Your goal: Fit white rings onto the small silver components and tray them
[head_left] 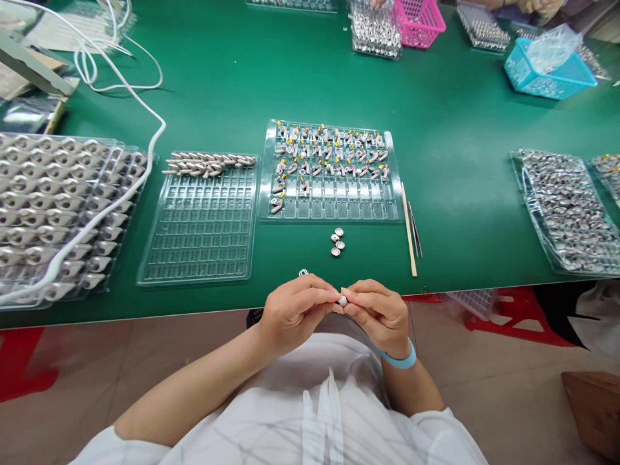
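Observation:
At the table's front edge, my left hand (301, 312) and my right hand (380, 316) meet fingertip to fingertip, both pinching one small white and silver part (343, 301). Just beyond them several round metal caps (338, 242) lie on the green table (450, 187). A small white ring (303, 272) rests above my left hand. Farther back, a clear tray (330, 210) holds rows of small grey parts with yellow bits, its lower right slots bare. To its left is another clear tray (196, 252) with grey parts heaped along its top.
Tweezers (415, 229) and a wooden stick (409, 232) lie right of the middle tray. Stacked trays (62, 213) and a white cable (157, 123) are at left. More filled trays (571, 213), a blue basket (547, 81) and a pink basket (420, 26) stand right and back.

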